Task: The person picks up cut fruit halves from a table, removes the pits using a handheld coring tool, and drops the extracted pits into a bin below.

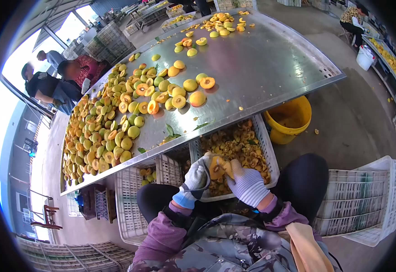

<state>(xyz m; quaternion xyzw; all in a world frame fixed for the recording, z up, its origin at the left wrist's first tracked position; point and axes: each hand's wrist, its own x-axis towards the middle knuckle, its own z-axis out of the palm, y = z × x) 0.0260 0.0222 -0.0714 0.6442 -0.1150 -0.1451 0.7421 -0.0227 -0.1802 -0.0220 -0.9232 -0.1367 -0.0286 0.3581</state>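
Hands over crate of cut fruit

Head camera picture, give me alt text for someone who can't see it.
Left hand and right hand, both gloved, hold cut fruit over a white crate of fruit pieces. Beyond, a metal table bears a heap of green-and-orange fruit at its left; a yellow bucket stands beside the crate, with other people in the background.

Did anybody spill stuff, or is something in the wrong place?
Just little things. A small yellowish scrap lies on the floor beside the yellow bucket, perhaps dropped. Some green leaves lie near the edge of the metal table, odd among the cut fruit. I can't see anything broken.
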